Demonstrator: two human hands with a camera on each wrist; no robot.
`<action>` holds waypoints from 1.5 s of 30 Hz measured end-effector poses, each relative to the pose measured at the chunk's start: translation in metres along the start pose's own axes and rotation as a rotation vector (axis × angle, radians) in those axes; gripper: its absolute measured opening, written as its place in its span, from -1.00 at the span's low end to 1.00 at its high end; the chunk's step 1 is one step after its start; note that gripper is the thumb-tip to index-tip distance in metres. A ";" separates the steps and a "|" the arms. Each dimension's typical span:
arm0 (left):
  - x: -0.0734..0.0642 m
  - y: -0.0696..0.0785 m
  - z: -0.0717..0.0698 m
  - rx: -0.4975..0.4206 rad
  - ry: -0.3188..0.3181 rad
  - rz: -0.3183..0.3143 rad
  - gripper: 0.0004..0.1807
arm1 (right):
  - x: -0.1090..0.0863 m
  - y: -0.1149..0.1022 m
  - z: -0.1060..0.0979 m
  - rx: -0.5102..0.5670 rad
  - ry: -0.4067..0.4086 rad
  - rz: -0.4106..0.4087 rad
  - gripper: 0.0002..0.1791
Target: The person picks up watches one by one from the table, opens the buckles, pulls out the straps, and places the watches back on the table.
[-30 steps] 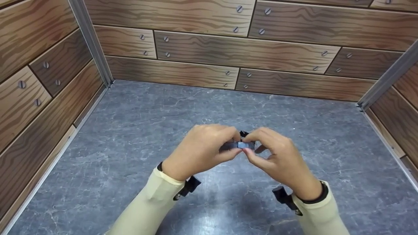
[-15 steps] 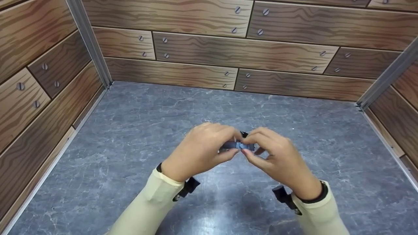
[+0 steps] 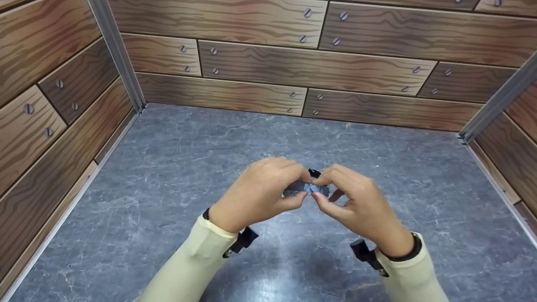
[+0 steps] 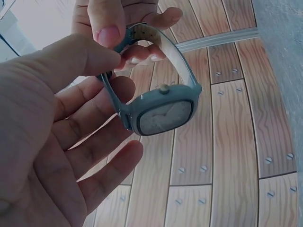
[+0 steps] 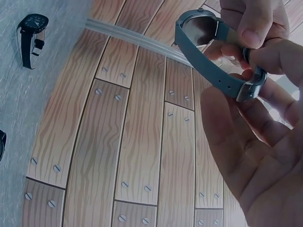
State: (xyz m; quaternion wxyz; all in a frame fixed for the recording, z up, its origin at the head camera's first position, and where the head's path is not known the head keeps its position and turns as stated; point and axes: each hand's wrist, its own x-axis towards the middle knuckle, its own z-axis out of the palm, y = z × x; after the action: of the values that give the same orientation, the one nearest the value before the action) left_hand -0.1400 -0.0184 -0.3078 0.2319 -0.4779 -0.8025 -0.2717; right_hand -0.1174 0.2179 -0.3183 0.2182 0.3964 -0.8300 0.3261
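Between both hands is a blue-grey wristwatch with a rounded-square face, held up off the table. My left hand pinches its strap between thumb and finger; in the left wrist view the watch face hangs below the fingertips, crown on top. Close beside it, my right hand pinches the strap near its metal buckle, seen in the right wrist view. The strap is bent round into a loop, and its two ends meet at the fingertips, which partly cover them.
A black wristwatch lies on the grey marbled table, seen in the right wrist view. Part of another dark object shows at that view's left edge. Wood-patterned panels wall in the table at the back and sides.
The fingertips have shifted slightly at the strap ends, and the strap piece between them has tilted. Both hands stay in almost the same place.
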 end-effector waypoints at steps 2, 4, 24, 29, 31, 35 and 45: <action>0.000 -0.001 0.000 -0.020 0.002 -0.008 -0.90 | 0.000 0.001 -0.001 0.012 -0.002 0.010 -0.74; -0.001 -0.001 0.000 -0.033 -0.002 -0.012 -0.90 | -0.001 0.001 -0.002 0.007 -0.005 0.018 -0.75; -0.001 0.001 -0.001 0.042 0.032 0.006 -0.92 | 0.003 -0.001 0.002 -0.122 0.067 -0.082 -0.66; 0.000 0.001 -0.001 0.026 0.044 -0.003 -0.94 | 0.002 0.000 0.002 -0.097 0.098 -0.087 -0.64; 0.000 0.000 -0.002 0.014 0.049 -0.008 -0.94 | 0.001 0.002 0.001 -0.086 0.109 -0.090 -0.63; 0.001 -0.001 -0.004 0.010 0.060 -0.008 -0.96 | 0.001 0.003 -0.004 -0.068 0.116 -0.070 -0.65; -0.001 0.001 -0.001 0.086 0.023 0.023 -0.89 | 0.001 -0.001 -0.002 -0.185 -0.001 -0.013 -0.73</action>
State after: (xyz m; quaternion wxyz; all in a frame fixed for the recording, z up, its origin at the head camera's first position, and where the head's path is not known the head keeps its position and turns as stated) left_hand -0.1389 -0.0195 -0.3071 0.2644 -0.4737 -0.8051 -0.2398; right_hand -0.1172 0.2181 -0.3161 0.2556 0.3801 -0.8542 0.2462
